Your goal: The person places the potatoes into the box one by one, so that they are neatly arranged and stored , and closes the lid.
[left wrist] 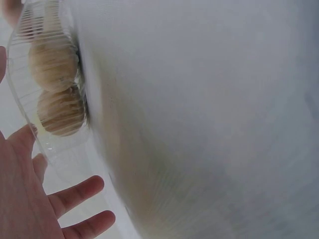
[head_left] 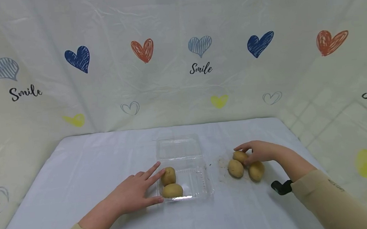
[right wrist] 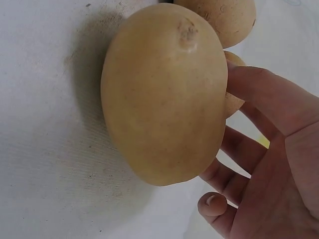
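Two potatoes, one in back and one in front, sit along the left side of a clear plastic clamshell box. My left hand reaches over the box's left edge with fingers spread, index fingertip at the back potato and thumb by the front corner. Three more potatoes lie clustered on the right. Thumb and fingers of my right hand curl round the farthest potato. Beside it are a left potato and a near potato, which looms large in the right wrist view.
The box's lid lies folded back, away from me. A white cloth covers the table, with brown dirt specks near the loose potatoes. Behind the table hangs a pale sheet printed with hearts. Dark devices are strapped at both wrists.
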The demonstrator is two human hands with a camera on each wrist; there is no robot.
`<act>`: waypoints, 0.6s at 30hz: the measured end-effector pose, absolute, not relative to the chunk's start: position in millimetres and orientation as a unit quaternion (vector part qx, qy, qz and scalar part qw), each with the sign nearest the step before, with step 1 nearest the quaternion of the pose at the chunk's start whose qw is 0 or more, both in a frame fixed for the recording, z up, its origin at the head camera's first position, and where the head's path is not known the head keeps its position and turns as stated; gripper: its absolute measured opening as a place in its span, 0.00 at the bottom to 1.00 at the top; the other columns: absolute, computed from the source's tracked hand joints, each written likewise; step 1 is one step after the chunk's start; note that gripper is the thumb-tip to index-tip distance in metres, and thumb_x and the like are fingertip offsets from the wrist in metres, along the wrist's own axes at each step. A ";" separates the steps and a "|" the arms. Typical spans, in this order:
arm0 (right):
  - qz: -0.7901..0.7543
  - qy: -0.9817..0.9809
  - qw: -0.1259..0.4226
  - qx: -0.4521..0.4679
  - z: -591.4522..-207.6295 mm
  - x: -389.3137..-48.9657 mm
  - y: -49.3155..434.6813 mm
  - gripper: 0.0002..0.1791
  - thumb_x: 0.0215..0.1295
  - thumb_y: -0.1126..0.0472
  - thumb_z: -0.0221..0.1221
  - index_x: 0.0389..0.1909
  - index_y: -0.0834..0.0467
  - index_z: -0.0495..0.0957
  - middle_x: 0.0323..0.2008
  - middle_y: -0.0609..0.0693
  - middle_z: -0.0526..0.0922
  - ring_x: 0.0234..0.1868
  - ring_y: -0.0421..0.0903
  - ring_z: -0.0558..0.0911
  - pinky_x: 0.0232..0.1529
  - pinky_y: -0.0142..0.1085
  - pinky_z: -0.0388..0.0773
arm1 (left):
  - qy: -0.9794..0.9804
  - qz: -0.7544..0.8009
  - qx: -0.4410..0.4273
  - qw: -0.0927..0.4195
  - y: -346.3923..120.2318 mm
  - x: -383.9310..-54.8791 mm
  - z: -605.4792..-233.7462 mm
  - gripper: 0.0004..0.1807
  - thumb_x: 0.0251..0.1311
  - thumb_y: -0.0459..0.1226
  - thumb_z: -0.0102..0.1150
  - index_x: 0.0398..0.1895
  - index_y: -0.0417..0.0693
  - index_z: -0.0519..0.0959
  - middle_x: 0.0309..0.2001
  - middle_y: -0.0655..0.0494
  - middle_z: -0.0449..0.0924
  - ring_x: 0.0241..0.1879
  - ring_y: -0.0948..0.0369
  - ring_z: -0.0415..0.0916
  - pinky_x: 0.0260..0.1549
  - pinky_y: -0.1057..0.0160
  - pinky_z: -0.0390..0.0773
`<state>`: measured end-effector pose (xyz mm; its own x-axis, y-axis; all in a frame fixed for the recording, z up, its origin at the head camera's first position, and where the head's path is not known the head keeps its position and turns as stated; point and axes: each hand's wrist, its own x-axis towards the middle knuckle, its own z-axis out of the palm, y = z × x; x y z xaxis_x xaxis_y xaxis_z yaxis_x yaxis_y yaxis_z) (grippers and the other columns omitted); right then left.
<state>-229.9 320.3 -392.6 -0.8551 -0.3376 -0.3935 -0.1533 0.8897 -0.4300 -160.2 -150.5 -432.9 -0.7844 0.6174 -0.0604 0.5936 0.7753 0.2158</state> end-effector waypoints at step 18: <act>-0.196 0.955 0.167 -0.146 -392.3 -231.7 325.8 0.33 0.56 0.50 0.71 0.64 0.51 0.76 0.56 0.55 0.79 0.54 0.58 0.74 0.52 0.55 0.72 | 0.939 0.091 0.322 0.073 -149.4 -162.1 -432.7 0.48 0.58 0.73 0.47 0.79 0.72 0.49 0.80 0.63 0.39 0.64 0.50 0.68 0.58 0.42 0.69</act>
